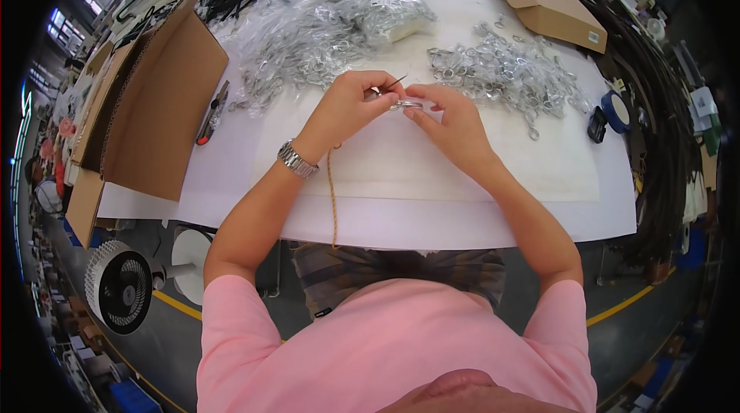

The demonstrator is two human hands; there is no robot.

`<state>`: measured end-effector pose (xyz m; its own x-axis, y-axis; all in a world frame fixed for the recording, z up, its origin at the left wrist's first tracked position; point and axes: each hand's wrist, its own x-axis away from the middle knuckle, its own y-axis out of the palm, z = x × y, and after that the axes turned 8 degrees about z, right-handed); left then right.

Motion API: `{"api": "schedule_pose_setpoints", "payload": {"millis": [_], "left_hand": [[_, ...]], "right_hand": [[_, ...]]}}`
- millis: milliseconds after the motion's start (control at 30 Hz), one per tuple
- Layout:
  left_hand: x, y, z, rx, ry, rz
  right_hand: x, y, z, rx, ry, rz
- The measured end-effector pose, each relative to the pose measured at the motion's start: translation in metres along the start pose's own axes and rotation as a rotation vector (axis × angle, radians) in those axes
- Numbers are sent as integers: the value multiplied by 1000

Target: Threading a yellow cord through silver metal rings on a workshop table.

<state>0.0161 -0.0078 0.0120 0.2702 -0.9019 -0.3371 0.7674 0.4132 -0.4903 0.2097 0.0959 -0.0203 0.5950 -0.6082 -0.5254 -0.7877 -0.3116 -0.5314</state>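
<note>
Grip of left hand (348, 108) pinching one spike (399, 80), right hand (456, 124) pinching one metal fitting (411, 104)

On my left I see an open box (158, 112) at the edge of the surface (208, 193) and, lower, a fan (127, 289). Far right lies a second box (551, 12); nearer me, a blue roll (616, 111) sits beside a black case (597, 125).

The ring (411, 104) is silvery, cord (332, 189) golden, shirt (401, 343) pink, legwear (335, 273) checked.
</note>
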Motion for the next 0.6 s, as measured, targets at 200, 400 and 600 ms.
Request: {"api": "schedule_pose_setpoints", "payload": {"millis": [200,400,600], "left_hand": [[-1,-3,5,304,-214,-29],[2,1,-2,113,-192,-48],[2,0,-3,-46,-49,-36]], "right_hand": [[-6,-15,-21,-377,488,-228],[-17,-27,-9,-604,740,-499],[-16,-24,-4,-770,735,-590]]}}
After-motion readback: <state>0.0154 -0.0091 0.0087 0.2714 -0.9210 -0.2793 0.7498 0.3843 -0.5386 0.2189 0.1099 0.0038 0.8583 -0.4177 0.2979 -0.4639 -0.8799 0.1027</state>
